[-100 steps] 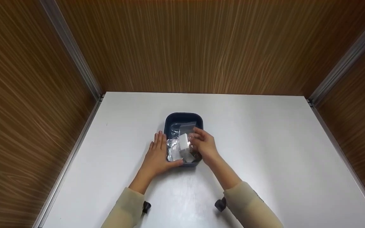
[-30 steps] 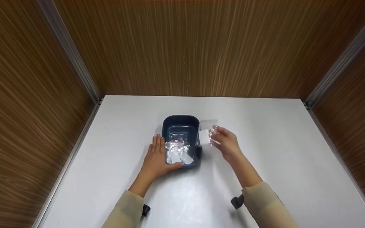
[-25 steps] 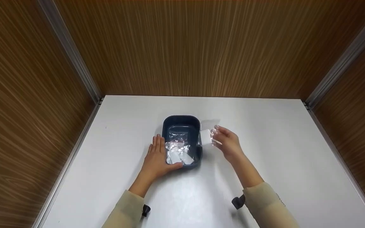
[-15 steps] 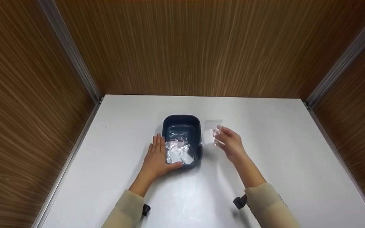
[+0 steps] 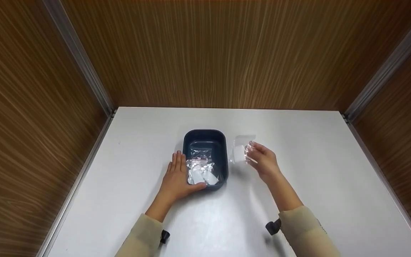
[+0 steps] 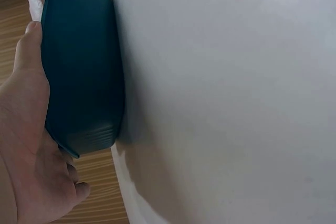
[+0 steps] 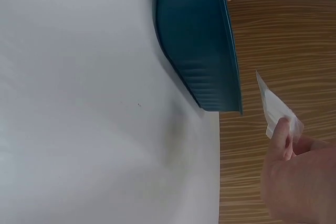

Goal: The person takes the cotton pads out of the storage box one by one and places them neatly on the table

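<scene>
A dark blue plastic basin [image 5: 223, 170] with rounded corners sits on the white table. My left hand [image 5: 175, 180] rests against its near left side, fingers straight along the wall and thumb over the front rim. Inside the basin lie small clear zip bags [image 5: 202, 169] with white contents. To the right of the basin, my right hand [image 5: 265, 161] pinches another clear zip bag [image 5: 239, 154] holding a white piece, raised above the table. In the right wrist view this bag [image 7: 276, 109] hangs beside the basin's rim, between thumb and fingers.
The white tabletop [image 5: 334, 171] spreads out on both sides of the basin. Wood-grain panels [image 5: 205, 53] enclose it at the back and sides, with metal strips [image 5: 80, 53] at the corners. Black wrist devices [image 5: 273, 227] show at both sleeves.
My right hand has lifted the zip bag out of the basin, over the right rim, and carried it further right. The left hand has stayed at the basin's side.
</scene>
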A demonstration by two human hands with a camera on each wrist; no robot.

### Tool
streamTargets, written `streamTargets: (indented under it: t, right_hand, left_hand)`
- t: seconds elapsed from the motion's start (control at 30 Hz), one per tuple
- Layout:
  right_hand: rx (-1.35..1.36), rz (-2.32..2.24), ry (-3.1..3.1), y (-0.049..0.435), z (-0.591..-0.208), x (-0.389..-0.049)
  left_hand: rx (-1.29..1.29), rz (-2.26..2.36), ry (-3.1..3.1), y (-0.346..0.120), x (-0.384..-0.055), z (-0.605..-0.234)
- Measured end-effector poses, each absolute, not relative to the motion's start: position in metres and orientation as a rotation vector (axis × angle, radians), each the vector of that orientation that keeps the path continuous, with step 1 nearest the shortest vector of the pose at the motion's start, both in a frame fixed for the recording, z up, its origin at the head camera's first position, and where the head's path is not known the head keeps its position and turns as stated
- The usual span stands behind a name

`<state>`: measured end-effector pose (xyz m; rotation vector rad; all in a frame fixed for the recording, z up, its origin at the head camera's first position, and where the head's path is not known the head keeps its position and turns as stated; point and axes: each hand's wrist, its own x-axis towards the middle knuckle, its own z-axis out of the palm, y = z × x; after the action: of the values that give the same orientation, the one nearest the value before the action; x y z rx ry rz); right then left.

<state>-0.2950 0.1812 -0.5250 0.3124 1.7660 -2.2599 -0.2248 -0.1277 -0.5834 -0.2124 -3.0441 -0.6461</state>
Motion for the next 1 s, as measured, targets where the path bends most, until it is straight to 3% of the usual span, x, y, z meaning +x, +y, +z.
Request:
streamTargets:
  t: [1.0]
  right_hand:
    - [0.464,-2.164,1.778,0.191,-0.552,-0.301]
  left_hand:
    - [-0.235,-0.601,-3.066,-0.126,-0.225,-0.581]
